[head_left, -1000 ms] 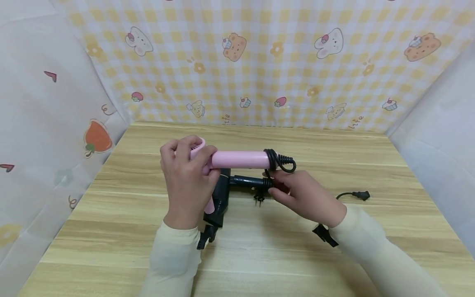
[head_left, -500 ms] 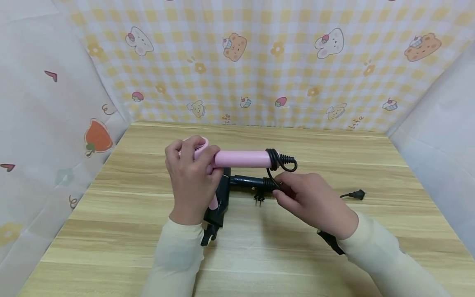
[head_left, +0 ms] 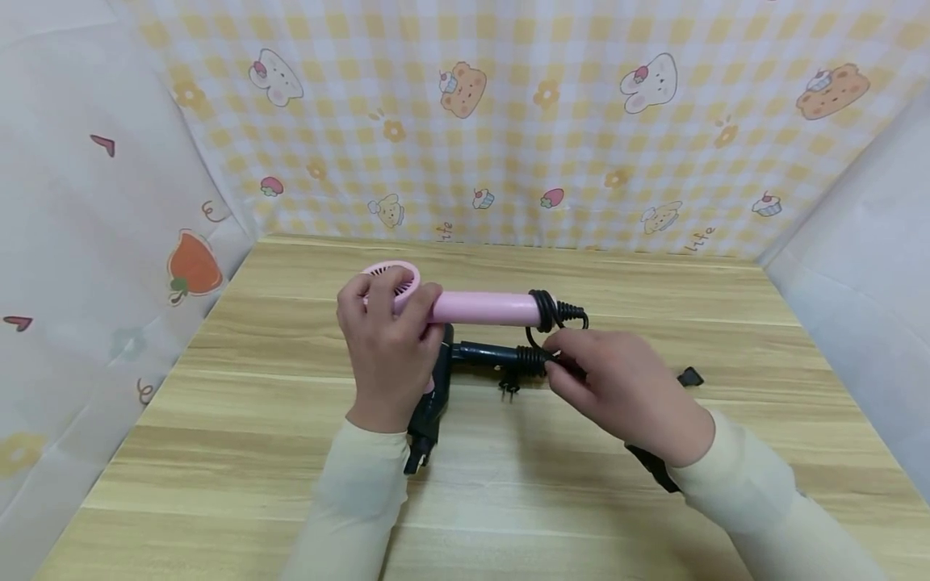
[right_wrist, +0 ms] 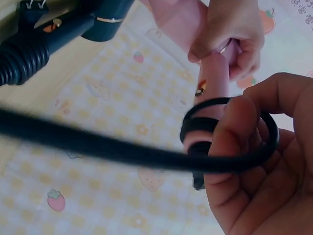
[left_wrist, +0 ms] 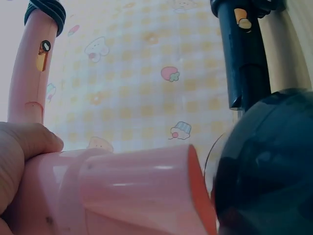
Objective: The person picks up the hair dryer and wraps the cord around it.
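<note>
My left hand (head_left: 388, 347) grips a pink hair dryer (head_left: 483, 307) where the head meets the handle, holding it above the table with the handle pointing right. Black cord (right_wrist: 122, 149) is wound in several loops round the end of that handle. Between thumb and fingers, my right hand (head_left: 628, 387) pinches a loop of this cord just below the handle's end. Nearer me, a dark hair dryer (head_left: 488, 353) lies on the table, its own cord coiled on its handle. In the left wrist view, the pink nozzle (left_wrist: 142, 181) sits close beside the dark dryer's rounded body (left_wrist: 269, 166).
The pink dryer's cord ends in a black plug (head_left: 691, 377) on the table, right of my right hand. Another two-pin plug (head_left: 510, 389) lies by the dark dryer's handle. A checked cloth (head_left: 508, 121) hangs behind the wooden table (head_left: 218, 452).
Both hands have shifted slightly to the right, the pink dryer with the left. The black plug on the right has slid left, closer to my right hand.
</note>
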`<action>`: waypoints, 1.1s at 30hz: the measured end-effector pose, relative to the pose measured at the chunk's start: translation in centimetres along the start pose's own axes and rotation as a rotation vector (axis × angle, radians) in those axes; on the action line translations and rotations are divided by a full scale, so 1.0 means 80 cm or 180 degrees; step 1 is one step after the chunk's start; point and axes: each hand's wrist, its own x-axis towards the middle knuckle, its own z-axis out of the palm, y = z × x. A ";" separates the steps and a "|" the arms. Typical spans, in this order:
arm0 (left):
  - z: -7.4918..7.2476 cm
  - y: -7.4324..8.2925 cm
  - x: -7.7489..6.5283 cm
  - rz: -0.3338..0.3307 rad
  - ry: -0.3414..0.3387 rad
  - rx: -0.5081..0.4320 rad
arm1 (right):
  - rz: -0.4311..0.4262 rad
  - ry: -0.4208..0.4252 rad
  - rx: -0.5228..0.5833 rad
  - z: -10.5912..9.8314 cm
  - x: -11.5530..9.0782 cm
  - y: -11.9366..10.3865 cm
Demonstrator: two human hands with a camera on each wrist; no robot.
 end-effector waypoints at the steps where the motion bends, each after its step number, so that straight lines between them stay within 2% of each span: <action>1: 0.001 0.002 -0.001 0.0023 -0.0007 0.0011 | -0.0024 0.0039 -0.0039 -0.001 0.001 0.001; 4: 0.004 0.005 -0.002 0.0083 -0.0010 0.0029 | -0.0111 0.0168 -0.0143 -0.004 0.003 0.002; 8: 0.005 0.007 -0.002 0.0130 0.0010 0.0038 | -0.0181 0.0258 -0.0115 -0.008 0.008 0.005; 14: 0.005 0.004 -0.002 0.0105 0.0026 0.0051 | -0.0124 0.0336 0.0012 -0.014 0.009 0.012; 23: 0.004 0.003 -0.001 0.0059 0.0006 0.0043 | -0.0091 0.0403 0.0129 -0.018 0.006 0.013; 33: 0.003 0.003 -0.001 0.0083 -0.0028 0.0049 | -0.0138 0.0412 0.0350 -0.027 0.022 0.018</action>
